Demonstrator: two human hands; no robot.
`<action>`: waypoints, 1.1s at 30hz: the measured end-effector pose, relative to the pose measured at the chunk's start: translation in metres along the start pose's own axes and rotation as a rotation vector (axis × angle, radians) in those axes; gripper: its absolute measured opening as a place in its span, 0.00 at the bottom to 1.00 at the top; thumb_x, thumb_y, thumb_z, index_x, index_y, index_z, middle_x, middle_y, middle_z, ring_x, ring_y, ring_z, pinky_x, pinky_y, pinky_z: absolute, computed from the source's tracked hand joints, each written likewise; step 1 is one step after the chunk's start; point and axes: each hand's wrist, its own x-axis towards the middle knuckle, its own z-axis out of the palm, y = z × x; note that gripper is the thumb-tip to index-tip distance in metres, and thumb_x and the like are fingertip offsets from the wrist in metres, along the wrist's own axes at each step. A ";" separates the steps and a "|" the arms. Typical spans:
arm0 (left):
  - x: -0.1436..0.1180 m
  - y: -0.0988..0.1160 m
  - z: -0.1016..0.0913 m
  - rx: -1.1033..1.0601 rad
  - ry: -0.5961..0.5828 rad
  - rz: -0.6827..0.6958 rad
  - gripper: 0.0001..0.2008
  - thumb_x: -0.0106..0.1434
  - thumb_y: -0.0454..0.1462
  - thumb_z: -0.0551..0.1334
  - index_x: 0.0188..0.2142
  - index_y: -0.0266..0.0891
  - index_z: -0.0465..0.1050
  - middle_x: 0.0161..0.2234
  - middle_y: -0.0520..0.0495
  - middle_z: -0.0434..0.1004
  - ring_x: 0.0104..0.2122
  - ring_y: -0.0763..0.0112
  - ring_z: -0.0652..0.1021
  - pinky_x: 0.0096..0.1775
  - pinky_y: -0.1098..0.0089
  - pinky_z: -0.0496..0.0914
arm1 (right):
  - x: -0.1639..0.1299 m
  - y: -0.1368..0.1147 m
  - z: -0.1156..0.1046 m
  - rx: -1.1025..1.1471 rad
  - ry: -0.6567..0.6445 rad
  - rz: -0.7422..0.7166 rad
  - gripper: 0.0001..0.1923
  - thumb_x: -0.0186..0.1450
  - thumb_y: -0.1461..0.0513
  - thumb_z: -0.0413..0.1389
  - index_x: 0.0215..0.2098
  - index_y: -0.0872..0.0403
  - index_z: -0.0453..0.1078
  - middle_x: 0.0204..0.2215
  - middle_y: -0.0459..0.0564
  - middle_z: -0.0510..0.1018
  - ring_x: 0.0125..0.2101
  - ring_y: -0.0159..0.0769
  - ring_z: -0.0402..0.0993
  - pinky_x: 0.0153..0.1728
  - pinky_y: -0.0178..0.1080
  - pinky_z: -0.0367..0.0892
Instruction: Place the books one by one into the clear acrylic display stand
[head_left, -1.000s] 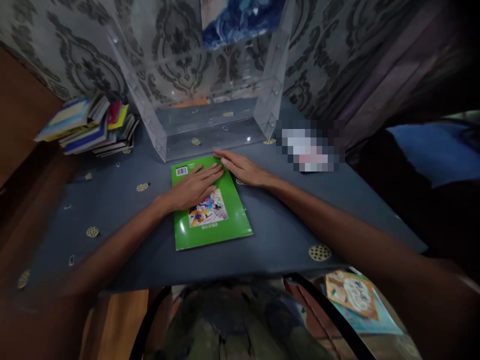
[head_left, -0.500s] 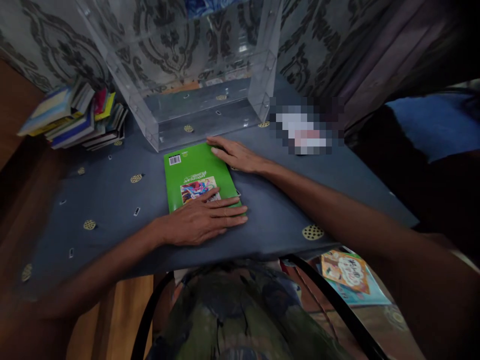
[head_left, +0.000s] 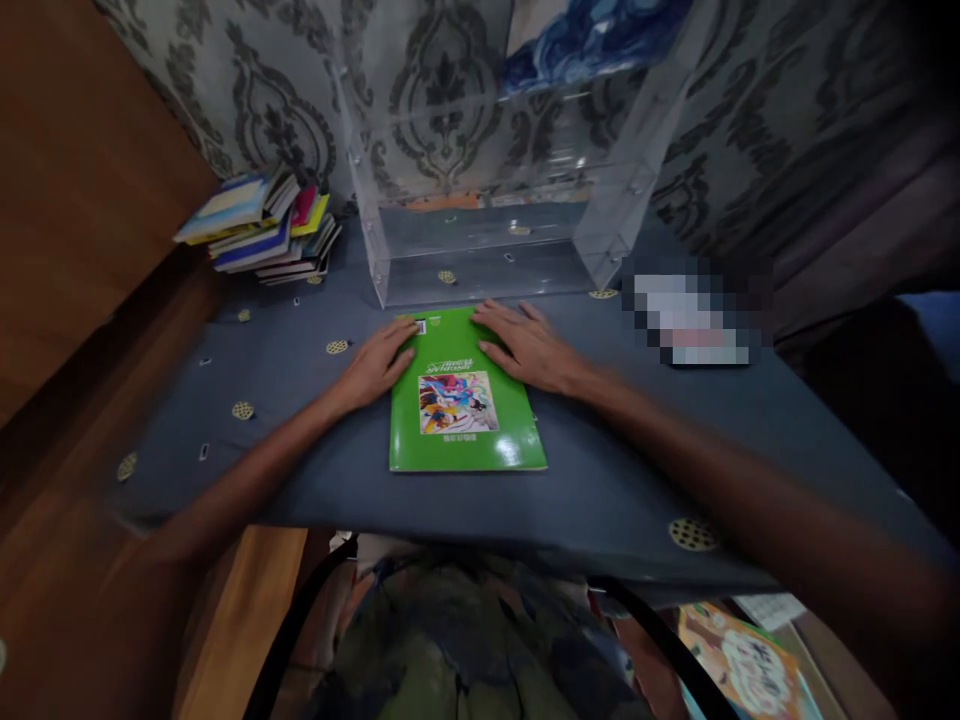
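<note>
Paperback in bright green (head_left: 465,410) is laid flat on the blue-grey tablecloth (head_left: 285,400), back cover up, its barcode corner at the far left and a coloured picture panel at its middle. Half a second earlier the left hand (head_left: 375,365) was spread across the book's near edge; it is now set at the far left corner, fingertips by the barcode. The right hand (head_left: 529,345), then off the far right corner, is now laid on the right part of the cover. Both hands are flat, fingers extended and slightly spread; nothing is gripped, the cover only being pressed. The book itself appears squared up, which suggests it is being steadied or straightened at its far end.

Just beyond the fingertips a clear acrylic case (head_left: 495,230) stands, its open front facing the book. Well to the left of the left fingers a stack of books (head_left: 259,225) is heaped untidily. Right of the right fingers a pixelated patch hides whatever lies there. The cover lettering is too blurred to be read, and another picture book (head_left: 739,665) below the table edge is cut off by the frame.
</note>
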 end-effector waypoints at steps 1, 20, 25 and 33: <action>0.001 -0.010 0.000 -0.013 0.002 -0.006 0.23 0.74 0.43 0.49 0.62 0.37 0.65 0.65 0.37 0.66 0.66 0.60 0.65 0.66 0.50 0.59 | 0.003 -0.010 0.000 -0.023 -0.015 -0.031 0.25 0.73 0.56 0.45 0.65 0.56 0.61 0.66 0.62 0.65 0.68 0.53 0.56 0.65 0.66 0.50; -0.003 -0.016 -0.001 -0.055 -0.030 -0.008 0.25 0.75 0.42 0.45 0.64 0.33 0.63 0.67 0.37 0.62 0.68 0.63 0.61 0.67 0.53 0.56 | -0.071 -0.089 0.000 -0.010 0.031 0.113 0.25 0.74 0.50 0.45 0.64 0.50 0.64 0.66 0.63 0.64 0.67 0.60 0.55 0.62 0.68 0.57; 0.010 -0.022 -0.010 -0.033 -0.093 0.023 0.24 0.74 0.41 0.45 0.63 0.35 0.64 0.66 0.39 0.65 0.67 0.63 0.63 0.66 0.53 0.58 | -0.094 -0.104 -0.010 0.073 0.006 0.208 0.27 0.71 0.48 0.49 0.61 0.55 0.68 0.63 0.70 0.65 0.60 0.64 0.66 0.55 0.64 0.69; 0.036 0.047 -0.020 0.317 -0.250 0.040 0.28 0.70 0.53 0.54 0.57 0.33 0.70 0.61 0.33 0.69 0.61 0.49 0.70 0.61 0.49 0.65 | -0.076 -0.139 -0.025 0.635 -0.019 0.013 0.13 0.71 0.59 0.51 0.46 0.51 0.76 0.40 0.51 0.83 0.38 0.39 0.81 0.41 0.41 0.75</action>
